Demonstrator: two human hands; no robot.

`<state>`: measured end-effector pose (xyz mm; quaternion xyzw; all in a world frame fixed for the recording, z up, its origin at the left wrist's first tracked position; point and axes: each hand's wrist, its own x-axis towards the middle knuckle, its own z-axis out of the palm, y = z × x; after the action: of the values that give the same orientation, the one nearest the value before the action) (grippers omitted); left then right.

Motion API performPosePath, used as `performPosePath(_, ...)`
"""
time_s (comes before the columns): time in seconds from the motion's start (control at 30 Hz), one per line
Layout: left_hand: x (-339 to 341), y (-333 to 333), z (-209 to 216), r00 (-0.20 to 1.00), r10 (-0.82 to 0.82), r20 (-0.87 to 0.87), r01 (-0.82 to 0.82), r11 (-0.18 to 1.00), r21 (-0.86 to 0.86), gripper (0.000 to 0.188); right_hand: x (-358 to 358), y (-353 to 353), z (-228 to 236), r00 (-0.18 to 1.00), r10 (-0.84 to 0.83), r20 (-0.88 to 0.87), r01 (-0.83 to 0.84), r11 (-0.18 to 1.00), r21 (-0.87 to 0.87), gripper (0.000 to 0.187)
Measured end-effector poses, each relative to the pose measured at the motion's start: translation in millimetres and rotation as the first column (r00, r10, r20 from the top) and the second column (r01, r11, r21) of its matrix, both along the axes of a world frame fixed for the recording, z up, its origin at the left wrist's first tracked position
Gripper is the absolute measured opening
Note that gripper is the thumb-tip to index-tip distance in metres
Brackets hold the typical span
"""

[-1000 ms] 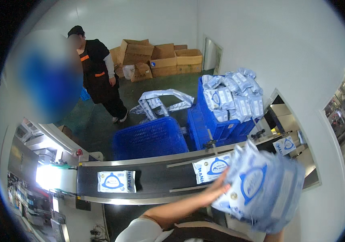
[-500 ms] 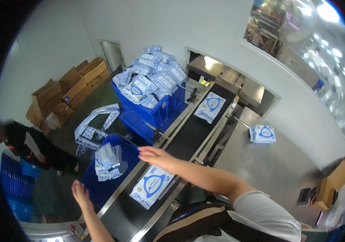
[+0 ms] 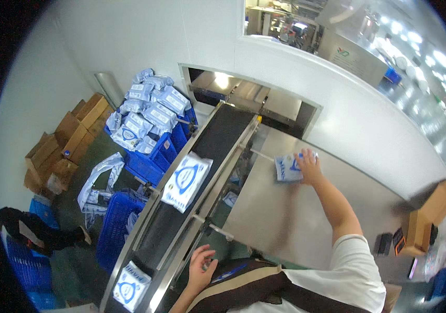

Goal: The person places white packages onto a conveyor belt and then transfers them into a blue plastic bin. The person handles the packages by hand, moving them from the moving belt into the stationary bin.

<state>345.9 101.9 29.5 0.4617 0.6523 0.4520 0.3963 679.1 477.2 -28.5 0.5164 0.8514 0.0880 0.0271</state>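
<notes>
A white-and-blue soft pack that looks like wet wipes (image 3: pixel 284 168) lies on the steel table (image 3: pixel 264 219) to the right of the conveyor. My right hand (image 3: pixel 309 168) has its fingers over the right end of this pack, gripping it. My left hand (image 3: pixel 200 266) is held near my body, by the conveyor's right rail; its fingers are loosely bent and apart, with nothing in them. On the black conveyor belt (image 3: pixel 218 128) lie a similar pack (image 3: pixel 186 181) midway along and another pack (image 3: pixel 131 287) at the near end.
Left of the conveyor, a blue crate (image 3: pixel 155 164) is heaped with packs, with a blue basket (image 3: pixel 113 224) nearer me. Cardboard boxes (image 3: pixel 77 130) line the left wall. A person (image 3: pixel 35 232) is at far left. An open carton (image 3: pixel 429 221) sits on the table's right side.
My right hand has gone from over the conveyor to the pack on the table. My left hand has drawn back toward my body. The belt's packs have travelled nearer; the view has shifted right.
</notes>
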Motion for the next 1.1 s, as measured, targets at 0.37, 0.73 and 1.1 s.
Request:
performPosePath(0.37, 36, -104, 57, 0.979, 0.196, -0.056, -0.202, 0.973, -0.109, 0.026, 6, -76, 121, 0.480, -0.759, -0.440, -0.576, 0.106, -0.810, 0.094)
performPosePath(0.73, 16, -139, 49, 0.953, 0.261, 0.150, -0.254, 0.965, -0.067, 0.030, -176, -110, 157, 0.354, -0.824, -0.442, -0.930, -0.262, -0.257, 0.073)
performPosePath(1.1, -27, -203, 31, 0.895, 0.443, 0.053, -0.436, 0.894, -0.100, 0.028, -359, -205, 147, 0.465, 0.854, -0.231, -0.875, 0.405, -0.265, 0.097)
